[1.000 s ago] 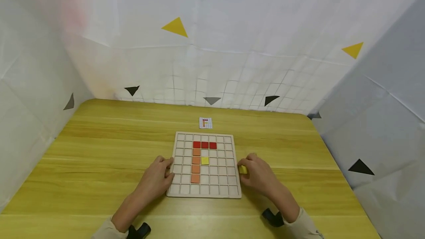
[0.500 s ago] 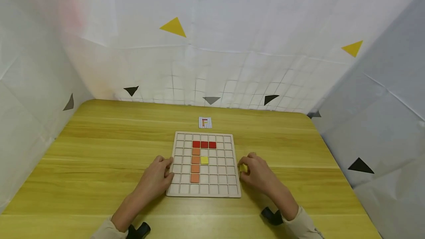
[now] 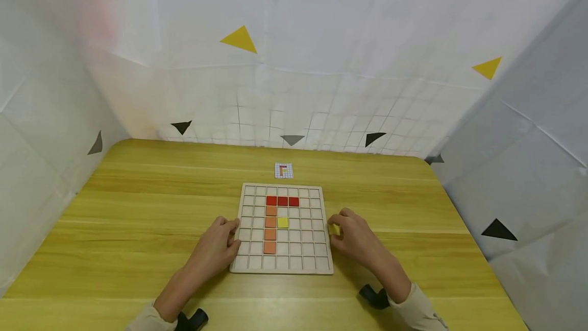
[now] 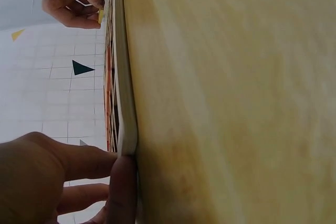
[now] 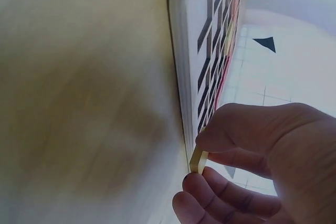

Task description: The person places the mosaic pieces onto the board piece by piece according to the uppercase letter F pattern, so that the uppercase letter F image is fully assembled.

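A square wooden grid board (image 3: pixel 305 264) lies flat on the table, bearing red, orange and yellow square tiles. My left hand (image 3: pixel 216 244) holds the board's left edge, thumb and index finger against it in the left wrist view. Just off the right edge, my right hand (image 3: pixel 356 236) pinches a small yellow tile (image 3: pixel 334 230) between thumb and fingers. In the right wrist view this tile (image 5: pixel 198 159) appears edge-on, close beside the board's rim. On the board, red tiles (image 3: pixel 282 201) form a row, orange tiles (image 3: pixel 270 222) a column, and one yellow tile (image 3: pixel 282 222) sits right of that column.
A small printed card (image 3: pixel 284 170) with a coloured grid pattern lies behind the board. The wooden table (image 3: pixel 151 193) ends at white sheet walls (image 3: pixel 321 40) marked with triangles. Black wrist mounts (image 3: pixel 374 297) show below both wrists.
My right hand has shifted slightly away from me and to the left with the yellow tile, closer to the board's right edge. The left hand and board stay put.
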`<state>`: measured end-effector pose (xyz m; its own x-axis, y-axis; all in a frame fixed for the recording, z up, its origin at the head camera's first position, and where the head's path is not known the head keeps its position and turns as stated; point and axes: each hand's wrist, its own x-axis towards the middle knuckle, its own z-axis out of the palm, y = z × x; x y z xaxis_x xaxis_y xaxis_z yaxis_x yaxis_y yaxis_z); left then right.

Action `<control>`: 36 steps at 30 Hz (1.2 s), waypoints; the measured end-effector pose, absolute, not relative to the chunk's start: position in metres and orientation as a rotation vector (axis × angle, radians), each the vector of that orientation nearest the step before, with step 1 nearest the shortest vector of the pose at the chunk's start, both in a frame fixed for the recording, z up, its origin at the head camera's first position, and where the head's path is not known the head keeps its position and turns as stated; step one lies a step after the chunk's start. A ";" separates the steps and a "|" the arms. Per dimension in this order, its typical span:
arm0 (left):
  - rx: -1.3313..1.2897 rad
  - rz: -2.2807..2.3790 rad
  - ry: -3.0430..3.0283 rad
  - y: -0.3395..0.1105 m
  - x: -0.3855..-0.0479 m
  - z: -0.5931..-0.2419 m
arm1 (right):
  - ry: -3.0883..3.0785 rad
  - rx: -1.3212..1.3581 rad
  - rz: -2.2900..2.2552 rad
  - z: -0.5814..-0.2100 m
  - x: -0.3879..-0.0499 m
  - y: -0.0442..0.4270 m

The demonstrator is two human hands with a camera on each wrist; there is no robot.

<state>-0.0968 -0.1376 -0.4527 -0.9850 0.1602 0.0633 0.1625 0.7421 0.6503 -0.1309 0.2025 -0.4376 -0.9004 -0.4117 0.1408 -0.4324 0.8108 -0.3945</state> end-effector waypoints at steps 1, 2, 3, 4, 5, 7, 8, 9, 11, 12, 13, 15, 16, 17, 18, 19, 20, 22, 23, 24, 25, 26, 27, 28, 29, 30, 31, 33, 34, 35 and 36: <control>-0.268 -1.093 -2.931 -0.138 -0.097 -0.453 | -2.946 0.684 0.660 -0.437 -0.131 0.201; -0.267 -1.092 -2.932 -0.137 -0.097 -0.453 | -2.949 0.681 0.661 -0.437 -0.131 0.200; -0.265 -1.091 -2.932 -0.137 -0.097 -0.453 | -2.951 0.678 0.659 -0.436 -0.132 0.199; -0.265 -1.091 -2.930 -0.137 -0.097 -0.454 | -2.953 0.675 0.656 -0.436 -0.132 0.198; -0.265 -1.089 -2.929 -0.137 -0.097 -0.454 | -2.953 0.673 0.653 -0.436 -0.132 0.197; -0.267 -1.090 -2.925 -0.137 -0.097 -0.454 | -2.951 0.673 0.649 -0.435 -0.132 0.194; -0.268 -1.092 -2.923 -0.137 -0.097 -0.454 | -2.951 0.672 0.643 -0.435 -0.132 0.193; -0.269 -1.095 -2.922 -0.137 -0.097 -0.454 | -2.951 0.672 0.639 -0.435 -0.132 0.192; -0.270 -1.097 -2.921 -0.137 -0.097 -0.454 | -2.952 0.675 0.635 -0.434 -0.132 0.190; -0.269 -1.099 -2.921 -0.137 -0.097 -0.454 | -2.953 0.678 0.634 -0.434 -0.132 0.189; -0.267 -1.100 -2.921 -0.137 -0.097 -0.454 | -2.952 0.680 0.633 -0.434 -0.132 0.188; -0.264 -1.102 -2.924 -0.137 -0.096 -0.454 | -2.950 0.684 0.640 -0.434 -0.133 0.186; -0.263 -1.102 -2.924 -0.137 -0.096 -0.454 | -2.948 0.689 0.640 -0.434 -0.133 0.185; -0.262 -1.102 -2.925 -0.137 -0.096 -0.453 | -2.945 0.694 0.642 -0.434 -0.133 0.184; -0.262 -1.105 -2.925 -0.137 -0.096 -0.453 | -2.940 0.700 0.643 -0.434 -0.134 0.183; -0.261 -1.107 -2.925 -0.137 -0.096 -0.453 | -2.936 0.706 0.643 -0.435 -0.134 0.182; -0.261 -1.108 -2.924 -0.137 -0.096 -0.453 | -2.931 0.711 0.644 -0.435 -0.134 0.181; -0.260 -1.111 -2.924 -0.137 -0.096 -0.453 | -2.921 0.727 0.639 -0.436 -0.134 0.180; -0.259 -1.114 -2.924 -0.137 -0.096 -0.453 | -2.915 0.735 0.639 -0.436 -0.135 0.179; -0.259 -1.117 -2.924 -0.137 -0.096 -0.453 | -2.909 0.741 0.641 -0.436 -0.135 0.178; -0.258 -1.118 -2.925 -0.137 -0.096 -0.453 | -2.904 0.748 0.644 -0.437 -0.135 0.177; -0.258 -1.120 -2.925 -0.137 -0.096 -0.454 | -2.900 0.756 0.646 -0.437 -0.135 0.176; -0.259 -1.120 -2.926 -0.137 -0.097 -0.454 | -2.898 0.762 0.646 -0.437 -0.135 0.175; -0.259 -1.121 -2.926 -0.137 -0.097 -0.454 | -2.894 0.768 0.648 -0.437 -0.136 0.174; -0.259 -1.120 -2.927 -0.137 -0.097 -0.454 | -2.892 0.775 0.646 -0.438 -0.136 0.173; -0.260 -1.119 -2.927 -0.137 -0.097 -0.454 | -2.892 0.779 0.646 -0.438 -0.136 0.172; -0.259 -1.118 -2.927 -0.137 -0.097 -0.454 | -2.891 0.783 0.643 -0.437 -0.136 0.171; -0.258 -1.115 -2.926 -0.137 -0.097 -0.455 | -2.891 0.789 0.642 -0.437 -0.137 0.169; -0.257 -1.115 -2.925 -0.137 -0.097 -0.455 | -2.889 0.793 0.646 -0.437 -0.137 0.168; -0.257 -1.114 -2.924 -0.137 -0.097 -0.455 | -2.891 0.795 0.647 -0.437 -0.137 0.167; -0.258 -1.114 -2.923 -0.137 -0.097 -0.455 | -2.892 0.794 0.655 -0.436 -0.137 0.166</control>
<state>-0.0971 -0.1375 -0.4546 -0.9865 0.1521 0.0610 0.1541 0.7345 0.6608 -0.1375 0.1660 -0.4363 -0.8637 -0.4714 0.1781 -0.5021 0.7753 -0.3831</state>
